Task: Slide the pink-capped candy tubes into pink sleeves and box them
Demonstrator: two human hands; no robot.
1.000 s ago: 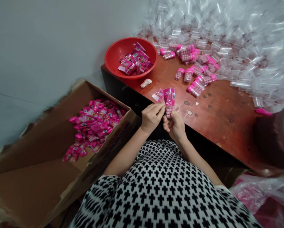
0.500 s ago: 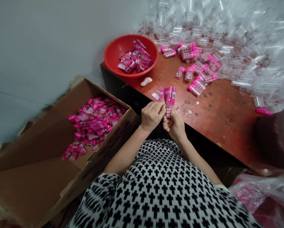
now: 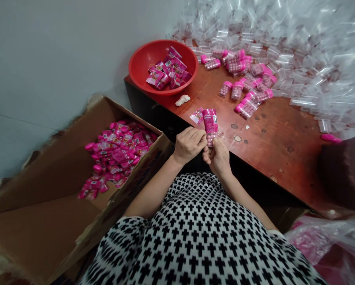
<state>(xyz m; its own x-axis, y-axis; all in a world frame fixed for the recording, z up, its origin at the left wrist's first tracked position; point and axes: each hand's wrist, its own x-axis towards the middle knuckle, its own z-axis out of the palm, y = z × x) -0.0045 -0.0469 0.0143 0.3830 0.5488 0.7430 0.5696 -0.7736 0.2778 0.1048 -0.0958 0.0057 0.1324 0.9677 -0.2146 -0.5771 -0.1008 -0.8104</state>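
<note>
**Jar (image 3: 210, 139) w/ sleeve (image 3: 210, 120) on top half, both hands on it**

So the jar's right at the tabletop's (image 3: 272, 138) front edge, approx. straight ahead of the person's body, sleeve end pointing away. Pink beads show thru the bare lower bit.

R hand (image 3: 221, 157): fingers pinching the jar's bottom end, thumb on the front, the rest curled under. L hand (image 3: 189, 144): fingers curled & pinching the sleeve's lower edge on the jar's left side, knuckles up. Exact fingertip contact there is hidden tbh.

Just beside the sleeve's L side, a loose wrapper (image 3: 197, 116) lies flat. Bit further back there's a white lump (image 3: 182, 100), then a red bowl (image 3: 136, 77) w/ more pink wrappers (image 3: 174, 71) in it.

Back R of the hands: bunch of bead-filled jars (image 3: 236, 67) w/ pink lids, some stacked. Behind those, a massive heap of clear tubes (image 3: 284, 59).

Far R: dark tub (image 3: 337, 174) w/ pink beads, a pink cap (image 3: 331, 138) next to it, plastic bag (image 3: 328, 237) below.

L side, below tabletop lvl: open cardboard box (image 3: 46, 174), pile of wrapped jars (image 3: 120, 154) inside, mostly toward the far end.
</note>
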